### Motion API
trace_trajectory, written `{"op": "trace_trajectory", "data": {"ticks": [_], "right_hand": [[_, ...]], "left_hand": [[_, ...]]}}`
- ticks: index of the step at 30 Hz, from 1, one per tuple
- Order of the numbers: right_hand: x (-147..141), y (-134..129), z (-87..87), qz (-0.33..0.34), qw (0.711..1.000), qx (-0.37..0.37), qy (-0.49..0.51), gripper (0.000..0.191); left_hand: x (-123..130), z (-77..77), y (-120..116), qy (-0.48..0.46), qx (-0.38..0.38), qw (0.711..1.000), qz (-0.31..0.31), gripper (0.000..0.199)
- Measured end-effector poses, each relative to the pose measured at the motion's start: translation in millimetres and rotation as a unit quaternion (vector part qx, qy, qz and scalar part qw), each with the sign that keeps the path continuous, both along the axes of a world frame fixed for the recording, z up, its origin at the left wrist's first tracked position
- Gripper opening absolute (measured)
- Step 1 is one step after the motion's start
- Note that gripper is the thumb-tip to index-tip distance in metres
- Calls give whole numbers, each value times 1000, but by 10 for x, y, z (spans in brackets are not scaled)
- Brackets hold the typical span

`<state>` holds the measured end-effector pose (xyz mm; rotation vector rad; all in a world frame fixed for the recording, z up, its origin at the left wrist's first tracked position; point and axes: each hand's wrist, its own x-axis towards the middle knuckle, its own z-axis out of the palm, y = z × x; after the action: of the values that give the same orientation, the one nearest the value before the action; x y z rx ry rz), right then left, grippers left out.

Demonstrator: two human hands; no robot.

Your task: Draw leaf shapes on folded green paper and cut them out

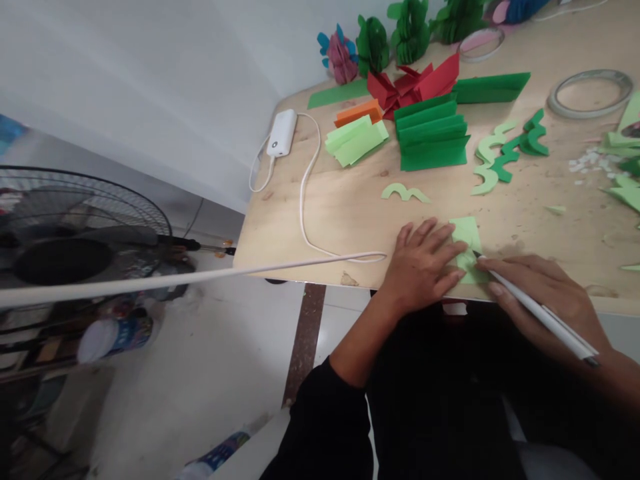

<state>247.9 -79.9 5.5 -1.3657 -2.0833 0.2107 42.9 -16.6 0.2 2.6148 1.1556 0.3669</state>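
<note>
A light green piece of paper [466, 231] lies near the front edge of the wooden table. My left hand [421, 265] rests flat with spread fingers, their tips on the paper's left side. In my right hand [546, 293] is a white pen [543, 313], its dark tip touching the paper. Above my left hand lies a wavy light green cut-out [404, 193]. Farther right, light green wavy strips [486, 160] and dark green wavy strips [535, 137] lie close together.
Folded green paper [433, 137], light green folds [357, 141] and red folded paper [415, 87] lie farther back. Tape rolls [590, 95] sit at the right. A white power bank [283, 132] trails a cable [305, 200] across the table. A fan [75, 227] stands left.
</note>
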Motion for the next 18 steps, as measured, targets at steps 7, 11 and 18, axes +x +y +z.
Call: {"op": "trace_trajectory", "data": {"ticks": [7,11,18], "right_hand": [[2,9,-22,6,1000,28,-11,36],[7,2,-1,-7,1000,9,0,32],[-3,13,24,3,999,42,-23,28]], "left_hand": [[-1,33,0,10,-9,1000,1,41],[0,38,2,9,-10,1000,0,40],[3,37,-1,9,-8,1000,1,40]]}}
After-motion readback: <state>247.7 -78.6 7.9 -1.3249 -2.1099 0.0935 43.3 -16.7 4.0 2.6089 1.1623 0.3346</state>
